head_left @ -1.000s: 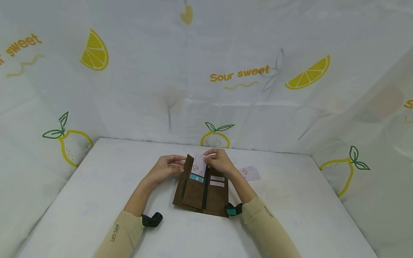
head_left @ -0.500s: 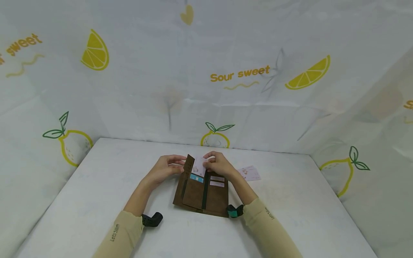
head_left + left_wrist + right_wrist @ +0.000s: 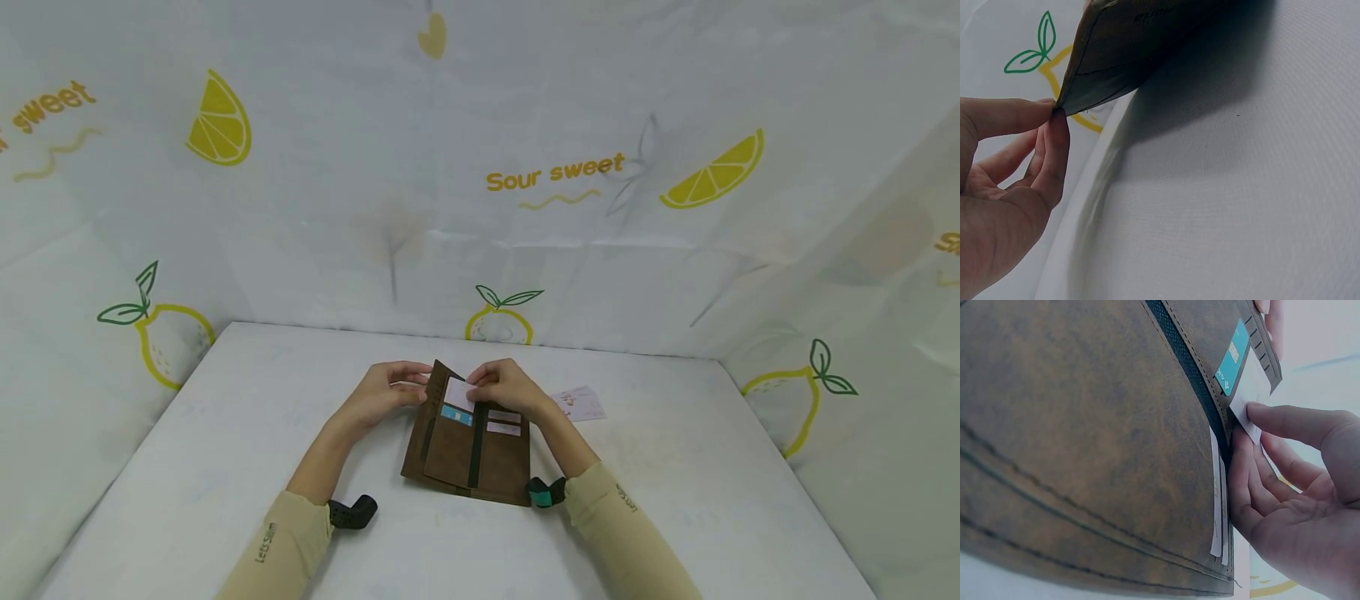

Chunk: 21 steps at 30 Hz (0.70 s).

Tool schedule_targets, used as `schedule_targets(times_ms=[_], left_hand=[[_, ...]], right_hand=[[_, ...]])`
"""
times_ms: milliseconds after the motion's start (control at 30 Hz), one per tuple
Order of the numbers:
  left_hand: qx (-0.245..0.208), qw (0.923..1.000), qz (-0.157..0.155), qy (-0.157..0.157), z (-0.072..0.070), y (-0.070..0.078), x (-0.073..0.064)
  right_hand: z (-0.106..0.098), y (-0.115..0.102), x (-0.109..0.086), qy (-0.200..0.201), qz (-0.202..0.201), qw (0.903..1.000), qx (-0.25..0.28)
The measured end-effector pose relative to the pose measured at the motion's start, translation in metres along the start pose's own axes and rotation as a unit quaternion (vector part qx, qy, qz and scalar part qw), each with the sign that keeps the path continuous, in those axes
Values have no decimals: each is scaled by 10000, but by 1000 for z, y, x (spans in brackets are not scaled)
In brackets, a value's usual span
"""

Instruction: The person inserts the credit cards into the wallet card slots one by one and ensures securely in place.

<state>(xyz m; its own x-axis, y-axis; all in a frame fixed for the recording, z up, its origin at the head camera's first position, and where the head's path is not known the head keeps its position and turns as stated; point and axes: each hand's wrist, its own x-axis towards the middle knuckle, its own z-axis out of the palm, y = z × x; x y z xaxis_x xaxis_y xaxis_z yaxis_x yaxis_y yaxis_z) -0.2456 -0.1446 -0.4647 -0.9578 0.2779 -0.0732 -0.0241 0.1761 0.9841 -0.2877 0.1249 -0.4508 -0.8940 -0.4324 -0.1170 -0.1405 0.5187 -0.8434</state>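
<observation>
A brown leather wallet (image 3: 453, 450) stands open on the white table, its left flap tilted up. My left hand (image 3: 382, 396) pinches that flap's top corner; in the left wrist view, thumb and fingers (image 3: 1054, 150) meet at the edge. My right hand (image 3: 513, 390) pinches a pale card (image 3: 1254, 387) by one corner between thumb and fingers. The card sits partly in a slot of the middle panel, above a blue card (image 3: 1234, 357) whose strip shows. On the right panel, edges of two pale cards (image 3: 504, 428) stick out of their slots.
A loose pale card with a floral print (image 3: 583, 403) lies flat on the table (image 3: 675, 500), right of the wallet and partly behind my right forearm. A white curtain with lemon prints (image 3: 337, 167) hangs around the table's back and sides.
The pale card has slid lower into the slot, so less of it shows above the blue card. My right hand has come down with it; the left hand keeps its hold.
</observation>
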Motion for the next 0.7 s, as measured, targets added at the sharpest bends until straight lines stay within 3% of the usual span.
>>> schedule_targets(times_ms=[367,700], left_hand=[[34,10000,36,-21,0,2,-2],[7,10000,-34,-2,0,4,-3]], right_hand=[[1,0,-3,-294,-322,9990,-54],[1,3,-3,-520,-376,9979,-86]])
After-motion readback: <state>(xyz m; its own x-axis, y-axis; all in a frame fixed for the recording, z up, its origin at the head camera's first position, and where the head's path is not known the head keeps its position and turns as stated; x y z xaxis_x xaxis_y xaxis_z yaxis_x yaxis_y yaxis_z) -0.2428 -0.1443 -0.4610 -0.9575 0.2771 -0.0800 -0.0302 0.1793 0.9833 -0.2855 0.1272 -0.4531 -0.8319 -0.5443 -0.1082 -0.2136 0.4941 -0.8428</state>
